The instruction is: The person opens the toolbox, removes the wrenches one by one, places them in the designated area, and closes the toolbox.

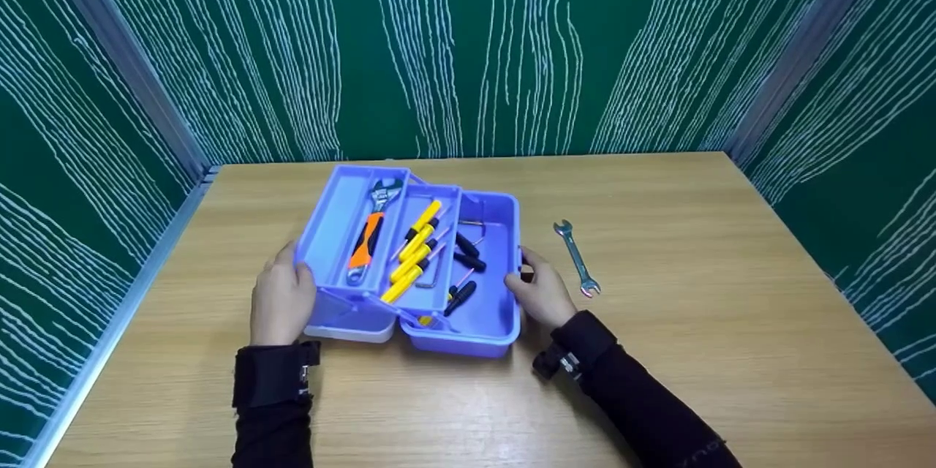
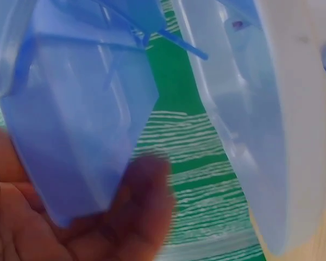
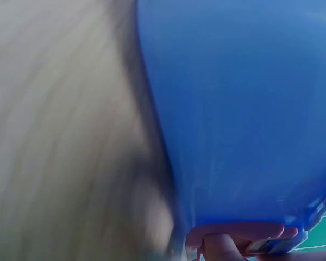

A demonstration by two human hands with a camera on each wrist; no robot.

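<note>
A blue-purple toolbox [image 1: 462, 344] stands unfolded on the table, its trays fanned out to the left. My left hand [image 1: 281, 300] grips the outer end of the top tray [image 1: 329, 234]; in the left wrist view its fingers [image 2: 146, 198] curl round the tray's lower edge. At the box's right wall, my right hand [image 1: 545, 292] holds on beside the latch [image 3: 236, 231], thumb toward the rim. An orange-handled adjustable wrench [image 1: 368, 238] lies in the top tray. Several yellow-handled screwdrivers [image 1: 415, 241] lie in the middle tray, and black-handled tools [image 1: 462, 297] in the bottom compartment.
To the right of the box, a double open-ended wrench [image 1: 578, 259] lies on the wooden table [image 1: 695, 292]. The whitish lid [image 1: 351, 334] sits folded back under the trays. Green panels [image 1: 468, 51] with white lines enclose the table's back and sides.
</note>
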